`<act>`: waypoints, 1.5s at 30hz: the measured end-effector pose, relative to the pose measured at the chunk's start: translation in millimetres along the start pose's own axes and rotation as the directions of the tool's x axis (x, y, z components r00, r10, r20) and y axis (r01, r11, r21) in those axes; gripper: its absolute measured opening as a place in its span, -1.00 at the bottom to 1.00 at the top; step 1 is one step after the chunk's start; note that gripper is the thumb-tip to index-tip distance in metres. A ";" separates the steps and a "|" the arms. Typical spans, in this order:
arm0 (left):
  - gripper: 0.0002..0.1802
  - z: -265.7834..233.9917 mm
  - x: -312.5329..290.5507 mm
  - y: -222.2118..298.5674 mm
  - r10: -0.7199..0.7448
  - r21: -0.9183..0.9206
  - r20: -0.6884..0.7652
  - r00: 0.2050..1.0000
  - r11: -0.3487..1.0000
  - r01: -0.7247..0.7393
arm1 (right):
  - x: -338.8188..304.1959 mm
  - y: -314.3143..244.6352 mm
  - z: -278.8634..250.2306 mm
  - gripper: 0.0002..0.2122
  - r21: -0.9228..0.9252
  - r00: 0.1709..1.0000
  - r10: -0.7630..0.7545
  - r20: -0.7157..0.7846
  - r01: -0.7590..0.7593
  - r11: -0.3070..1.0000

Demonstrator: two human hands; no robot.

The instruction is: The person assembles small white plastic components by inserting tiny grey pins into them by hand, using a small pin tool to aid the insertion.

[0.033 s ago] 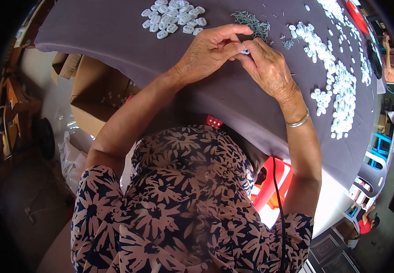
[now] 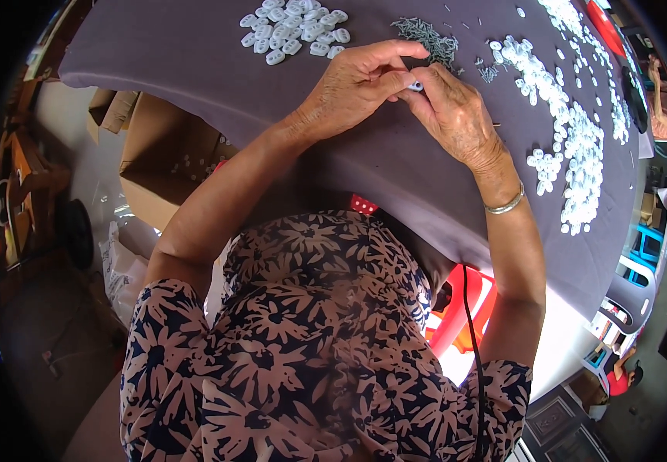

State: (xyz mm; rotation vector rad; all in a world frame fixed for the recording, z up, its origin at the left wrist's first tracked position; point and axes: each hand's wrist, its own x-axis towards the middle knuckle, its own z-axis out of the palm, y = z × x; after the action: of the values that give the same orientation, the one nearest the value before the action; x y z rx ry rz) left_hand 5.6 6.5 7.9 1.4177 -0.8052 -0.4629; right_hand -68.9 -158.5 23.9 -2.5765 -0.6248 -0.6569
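Above the table with its grey-purple cloth (image 2: 233, 92), my two hands meet at a small white plastic piece (image 2: 416, 86) with a dark hole in it. My left hand (image 2: 352, 83) pinches it between thumb and fingers. From the other side, my right hand (image 2: 453, 112) closes its thumb and fingers on the same piece and hides much of it. Just beyond the fingertips lies a heap of grey screws (image 2: 429, 40), with a smaller cluster of screws (image 2: 486, 71) to its right. A pile of white oval plastic pieces (image 2: 293, 27) sits farther left.
Many small white parts (image 2: 580, 169) spread along the table's right side. An open cardboard box (image 2: 148, 154) stands below the table's left edge, near a white plastic bag (image 2: 122, 258). A red stool (image 2: 456, 308) and a black cord (image 2: 469, 323) are beside me. Another person (image 2: 618, 381) appears far right.
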 end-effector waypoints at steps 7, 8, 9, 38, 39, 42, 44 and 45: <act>-0.64 -1.6 1.3 1.4 -0.005 0.035 0.011 1.000 0.999 0.004 | 1.6 0.4 1.0 -0.77 -0.068 0.998 0.063 0.032 -0.060 0.996; -0.63 -0.9 1.1 0.6 -0.020 0.043 -0.004 1.000 0.999 0.021 | 1.1 0.6 1.3 -0.77 -0.071 0.998 0.060 0.030 -0.057 0.996; -0.63 0.9 0.6 0.0 -0.016 0.044 -0.005 1.000 0.999 0.016 | 0.3 1.1 2.2 -0.76 -0.049 0.997 0.077 0.018 -0.076 0.996; -0.65 2.6 -6.6 18.4 0.036 0.233 -0.001 0.999 0.972 -0.035 | -2.0 3.5 1.3 -0.73 -0.100 0.998 0.041 0.056 -0.035 0.994; -0.65 3.0 -6.3 17.1 0.035 0.233 0.000 0.999 0.972 -0.034 | -2.5 3.8 2.5 -0.74 -0.097 0.997 0.041 0.058 -0.035 0.995; -0.65 4.2 -4.8 11.3 0.136 0.243 -0.005 0.991 0.961 -0.131 | -1.2 3.8 5.0 -0.72 -0.140 0.999 0.016 0.042 -0.010 0.990; -0.66 4.3 -4.8 9.5 0.143 0.229 -0.011 0.990 0.964 -0.137 | -0.2 2.4 5.8 -0.70 -0.185 1.000 -0.011 0.025 0.015 0.983; -0.66 4.2 -4.6 8.4 0.142 0.230 -0.010 0.990 0.964 -0.136 | 0.2 1.2 5.5 -0.70 -0.200 0.999 0.002 0.043 0.006 0.980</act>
State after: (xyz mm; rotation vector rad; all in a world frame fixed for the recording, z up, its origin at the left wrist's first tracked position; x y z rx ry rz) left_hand -1.9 8.0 14.9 1.5632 -0.9528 -0.2482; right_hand -66.3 -156.8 19.2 -2.7829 -0.6024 -0.6993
